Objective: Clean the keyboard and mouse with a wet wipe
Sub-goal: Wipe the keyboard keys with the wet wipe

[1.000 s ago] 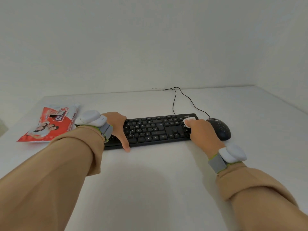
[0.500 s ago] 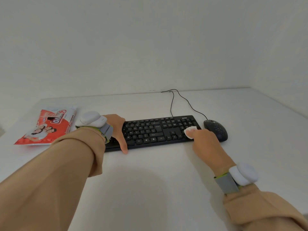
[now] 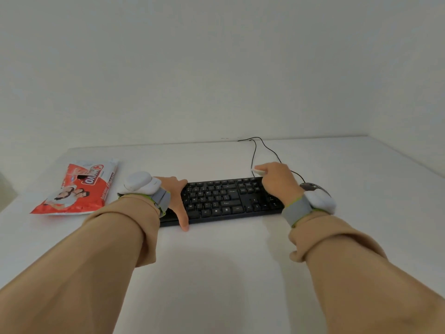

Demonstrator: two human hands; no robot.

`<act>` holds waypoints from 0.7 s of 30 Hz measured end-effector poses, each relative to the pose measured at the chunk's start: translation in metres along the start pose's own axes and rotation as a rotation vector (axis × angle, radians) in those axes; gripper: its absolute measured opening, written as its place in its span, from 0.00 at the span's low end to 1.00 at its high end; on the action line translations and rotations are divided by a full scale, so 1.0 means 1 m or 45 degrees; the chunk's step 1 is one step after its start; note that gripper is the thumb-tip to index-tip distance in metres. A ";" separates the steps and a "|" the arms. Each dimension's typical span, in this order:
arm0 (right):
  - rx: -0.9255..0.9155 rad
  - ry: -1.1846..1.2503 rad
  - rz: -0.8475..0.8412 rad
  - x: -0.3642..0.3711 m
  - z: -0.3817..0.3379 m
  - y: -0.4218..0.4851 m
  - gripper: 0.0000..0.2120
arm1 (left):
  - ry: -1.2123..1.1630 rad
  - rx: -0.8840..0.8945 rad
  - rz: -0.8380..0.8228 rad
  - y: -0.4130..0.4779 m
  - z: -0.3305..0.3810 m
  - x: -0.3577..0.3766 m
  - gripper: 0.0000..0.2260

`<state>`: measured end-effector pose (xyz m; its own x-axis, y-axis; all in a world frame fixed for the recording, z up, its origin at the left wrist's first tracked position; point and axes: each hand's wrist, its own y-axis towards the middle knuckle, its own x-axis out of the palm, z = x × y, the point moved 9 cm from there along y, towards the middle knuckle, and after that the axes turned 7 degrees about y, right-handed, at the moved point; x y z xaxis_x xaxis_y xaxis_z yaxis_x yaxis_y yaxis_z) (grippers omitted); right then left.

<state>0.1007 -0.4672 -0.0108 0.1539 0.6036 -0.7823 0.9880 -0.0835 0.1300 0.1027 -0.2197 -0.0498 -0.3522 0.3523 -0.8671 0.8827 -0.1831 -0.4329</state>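
Observation:
A black keyboard (image 3: 221, 198) lies across the middle of the white table. My left hand (image 3: 177, 198) rests on its left end, fingers spread, thumb down at the front edge, holding the board steady. My right hand (image 3: 278, 182) is over the keyboard's far right corner, fingers closed on a small white wet wipe (image 3: 257, 170) that shows at the fingertips by the back edge. The black mouse (image 3: 313, 186) sits just right of the keyboard, mostly hidden behind my right wrist and its white wrist device.
A red and white wet-wipe pack (image 3: 79, 189) lies at the left of the table (image 3: 216, 273). Two thin black cables (image 3: 262, 147) run from the keyboard and mouse to the back wall. Walls close the table at the back and right.
My right hand with the wipe went from the numpad's front part up to the keyboard's far right back edge. My left hand stayed on the left end.

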 end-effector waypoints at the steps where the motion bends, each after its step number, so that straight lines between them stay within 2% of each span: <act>1: -0.010 -0.046 -0.037 0.010 0.001 -0.001 0.23 | -0.004 -0.001 0.007 0.001 -0.001 0.000 0.53; 6: -0.118 -0.277 -0.058 0.029 0.003 -0.013 0.22 | -0.041 0.039 0.050 0.001 -0.002 -0.001 0.53; 12: -0.215 -0.344 -0.031 0.020 0.000 -0.042 0.22 | -0.051 0.057 0.061 0.002 0.000 -0.005 0.51; 16: -0.169 -0.410 -0.043 0.015 0.002 -0.058 0.25 | -0.031 0.044 0.036 0.003 0.001 -0.006 0.52; 21: -0.104 -0.464 -0.168 0.013 0.007 -0.076 0.27 | -0.012 0.022 0.012 0.005 0.000 -0.006 0.53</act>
<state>0.0278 -0.4587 -0.0356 0.0349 0.2830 -0.9585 0.9976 0.0481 0.0505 0.1089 -0.2230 -0.0471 -0.3471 0.3422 -0.8732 0.8804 -0.2018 -0.4291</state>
